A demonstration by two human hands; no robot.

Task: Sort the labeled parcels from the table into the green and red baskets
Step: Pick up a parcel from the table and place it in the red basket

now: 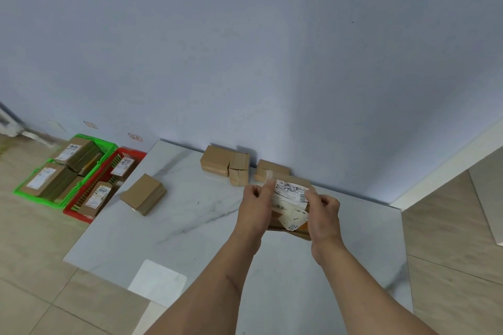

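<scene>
Cardboard parcels already fill much of the green basket (pixel 107 145), two showing white labels on top, and the red basket (pixel 136 154) just beside it, between it and the table (pixel 190 228), holds two or three more. So I'd judge the sorting well past halfway. Left on the table: a plain brown parcel (pixel 143 194) at the edge nearest the red basket, a cluster of small boxes (pixel 226 164) along the wall, and the labelled parcel (pixel 290 207) the person is handling, farthest from the baskets. The left hand (pixel 255 205) pinches its upper corner and the right hand (pixel 324 212) curls round its far side. Its label is crumpled; I can't read it.
</scene>
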